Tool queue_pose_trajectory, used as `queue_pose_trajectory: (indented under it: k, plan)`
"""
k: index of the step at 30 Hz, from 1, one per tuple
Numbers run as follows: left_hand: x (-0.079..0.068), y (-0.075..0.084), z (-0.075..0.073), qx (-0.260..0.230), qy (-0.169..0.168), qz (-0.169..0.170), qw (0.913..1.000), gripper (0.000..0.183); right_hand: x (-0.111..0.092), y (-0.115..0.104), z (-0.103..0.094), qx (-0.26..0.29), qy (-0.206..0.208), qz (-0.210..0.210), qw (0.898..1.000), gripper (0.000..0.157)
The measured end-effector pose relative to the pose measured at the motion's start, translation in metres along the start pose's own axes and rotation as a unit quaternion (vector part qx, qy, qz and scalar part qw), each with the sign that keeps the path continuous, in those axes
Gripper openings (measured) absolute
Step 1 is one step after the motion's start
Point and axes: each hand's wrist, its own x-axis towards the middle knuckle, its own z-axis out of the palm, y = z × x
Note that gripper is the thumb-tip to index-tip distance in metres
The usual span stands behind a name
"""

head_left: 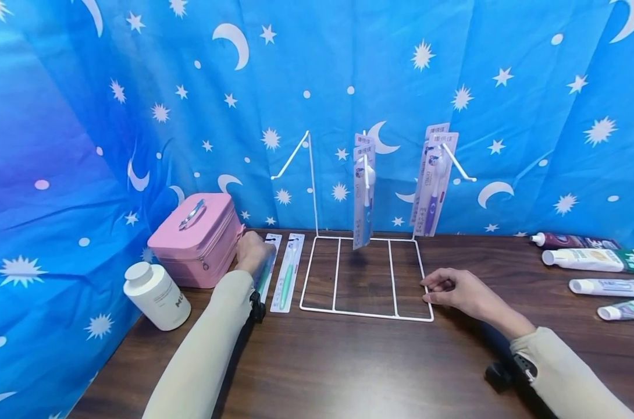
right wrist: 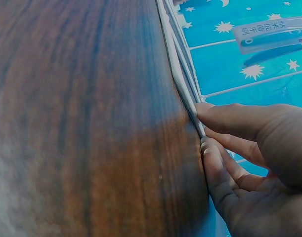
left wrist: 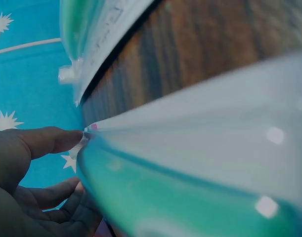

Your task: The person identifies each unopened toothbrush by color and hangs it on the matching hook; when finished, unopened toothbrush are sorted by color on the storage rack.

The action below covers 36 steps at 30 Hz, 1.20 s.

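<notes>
My left hand [head_left: 253, 253] pinches the far end of a packaged green toothbrush [head_left: 265, 278] beside the pink case; its clear blister [left wrist: 190, 187] fills the lower left wrist view. Right next to it, a second packaged green toothbrush [head_left: 287, 276] lies flat on the table. At the right side of a white wire rack [head_left: 366, 315], my right hand [head_left: 460, 291] holds the base wire between thumb and fingers. Packaged toothbrushes hang from two of the rack's hooks: blue ones [head_left: 363, 201] in the middle, purple ones [head_left: 434, 189] on the right. The left hook [head_left: 291, 154] is bare.
A pink case [head_left: 193, 238] and a white bottle [head_left: 157, 297] stand at the left. Several toothpaste tubes [head_left: 584, 259] lie at the far right of the dark wooden table [head_left: 348, 366]. A blue curtain [head_left: 306, 70] with moons and stars hangs behind.
</notes>
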Motion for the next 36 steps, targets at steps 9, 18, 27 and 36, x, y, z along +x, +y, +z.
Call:
queue_pose_trajectory:
  k: [9, 18, 27, 36]
  plan:
    - [-0.003, 0.004, -0.006, -0.014, -0.010, 0.025, 0.9995, 0.025, -0.001, -0.003, 0.000, 0.002, 0.009, -0.003, 1.000, 0.026]
    - [-0.028, 0.026, -0.034, -0.055, 0.064, 0.129, 0.9881, 0.034, -0.001, -0.003, 0.002, 0.002, 0.000, 0.009, 1.000, 0.028]
    - [-0.070, 0.042, -0.059, -0.147, 0.105, 0.204, 0.9623, 0.037, -0.001, -0.002, 0.001, -0.003, 0.005, 0.002, 1.000, 0.027]
    - [-0.109, 0.045, -0.072, -0.209, 0.117, 0.275, 0.9311, 0.039, 0.000, 0.000, 0.001, -0.008, 0.007, 0.002, 1.000, 0.027]
